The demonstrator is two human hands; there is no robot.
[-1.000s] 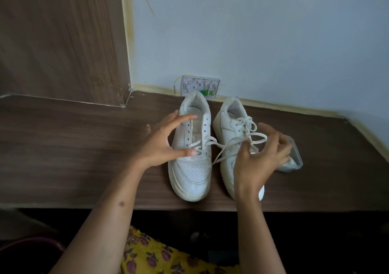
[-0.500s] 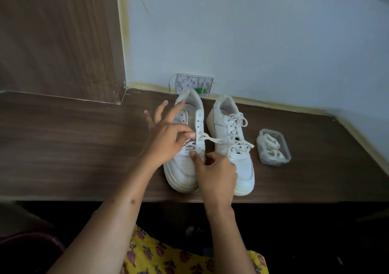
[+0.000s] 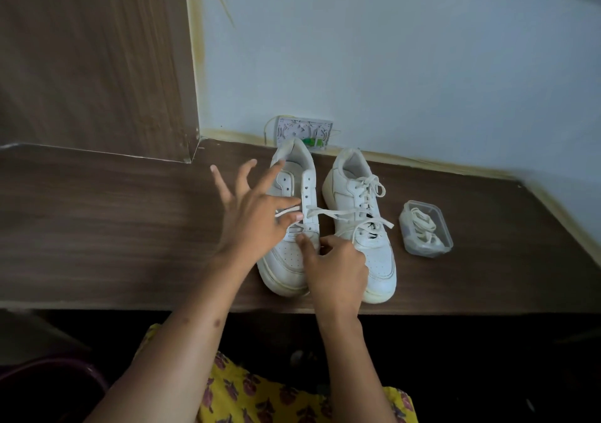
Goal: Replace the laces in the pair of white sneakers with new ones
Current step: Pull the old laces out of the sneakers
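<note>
Two hands of yours work over the dark wood-grain bench (image 3: pixel 97 227), above your yellow flowered garment (image 3: pixel 260 400) at the bottom of the view. Your right hand (image 3: pixel 336 268) lies nearest you, over the toe ends of the two shoes, its fingers curled in and its forefinger pointing at the lowest eyelets of the left white sneaker (image 3: pixel 292 227); it seems to pinch the lace there, though the grip itself is hidden. Just beyond it, your left hand (image 3: pixel 257 217) pinches a flat white lace (image 3: pixel 328 214) between thumb and forefinger at the sneaker's left eyelet row, the other three fingers spread and lifted. That lace is threaded only through the lowest holes; its loose end trails rightward across the right white sneaker (image 3: pixel 361 224), which is fully laced. Both sneakers stand side by side, toes toward you, heels toward the wall. To the right of the pair, apart from it, a small clear plastic box (image 3: pixel 426 227) holds coiled white laces (image 3: pixel 422 224). Farthest back, a white wall socket plate (image 3: pixel 304 131) sits on the pale blue wall (image 3: pixel 422 64), just behind the left sneaker's heel.
</note>
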